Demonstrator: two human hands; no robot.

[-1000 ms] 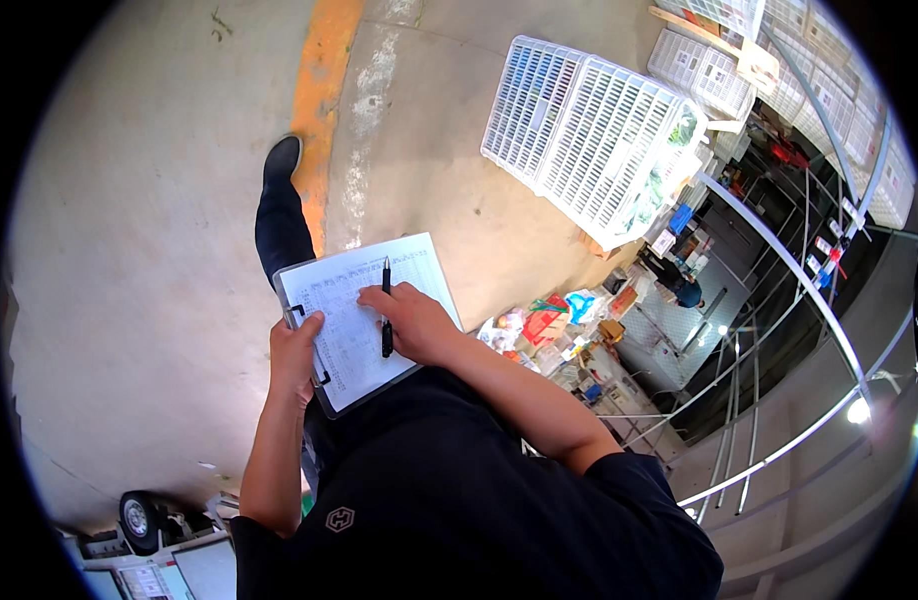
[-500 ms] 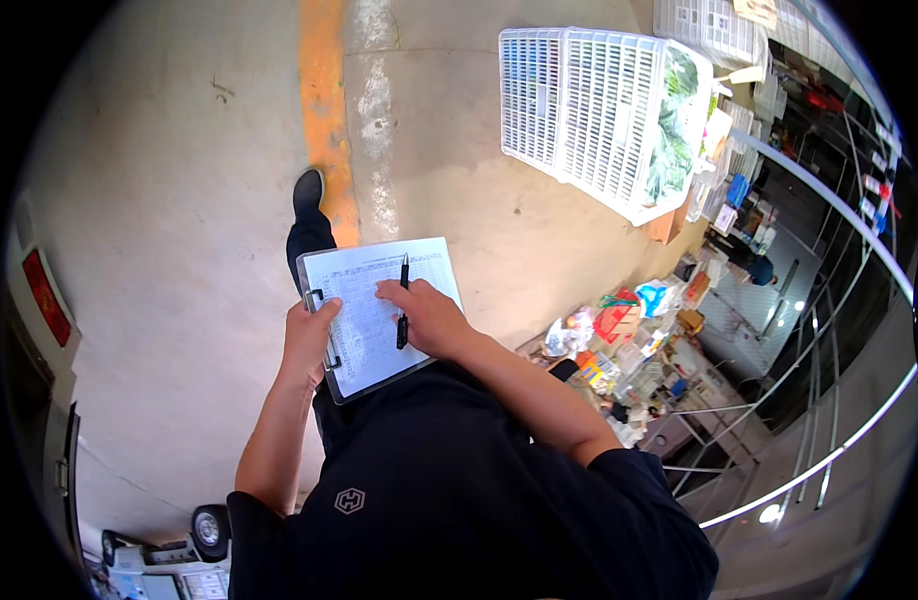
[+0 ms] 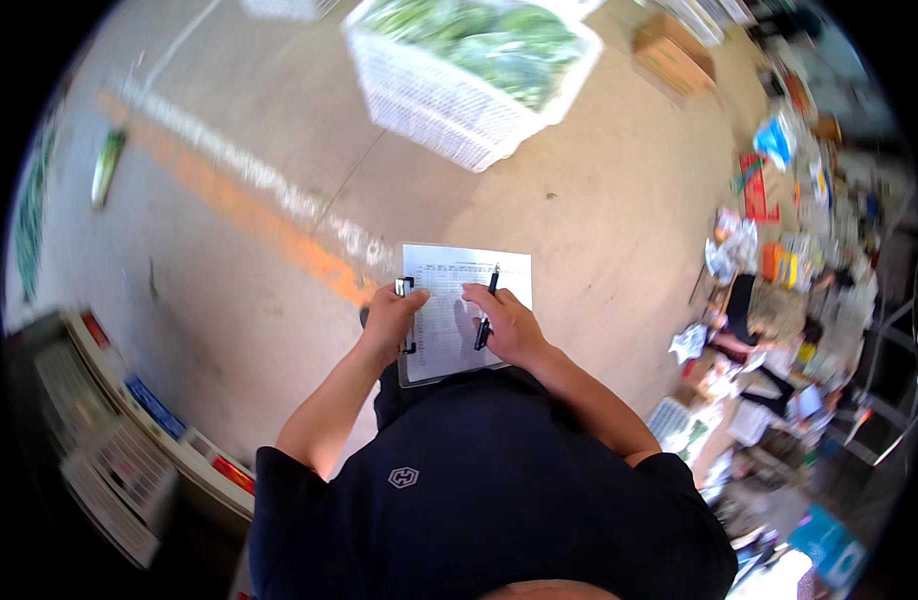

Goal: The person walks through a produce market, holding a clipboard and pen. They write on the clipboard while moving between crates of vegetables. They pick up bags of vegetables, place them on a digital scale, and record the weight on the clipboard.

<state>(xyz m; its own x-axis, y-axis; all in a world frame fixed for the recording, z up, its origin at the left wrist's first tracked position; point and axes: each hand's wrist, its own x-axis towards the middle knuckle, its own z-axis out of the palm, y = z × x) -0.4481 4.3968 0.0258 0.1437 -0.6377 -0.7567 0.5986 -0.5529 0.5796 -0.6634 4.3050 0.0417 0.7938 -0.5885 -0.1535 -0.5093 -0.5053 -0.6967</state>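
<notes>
Mid-frame, our left hand (image 3: 387,320) had fingers clamped on the clipboard (image 3: 411,349), likely light and stiff, best held by its clip edge; our right hand (image 3: 514,325) clamped a pen (image 3: 482,335) between fingers.

1 clipbd (image 3: 403,288), 1 pen (image 3: 482,335), wearer's 2 hands (image 3: 387,318) (image 3: 516,328)

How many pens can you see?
1: the slim black pen in the right hand, over the white paper sheet. Others may be hidden or too small to see.
</notes>
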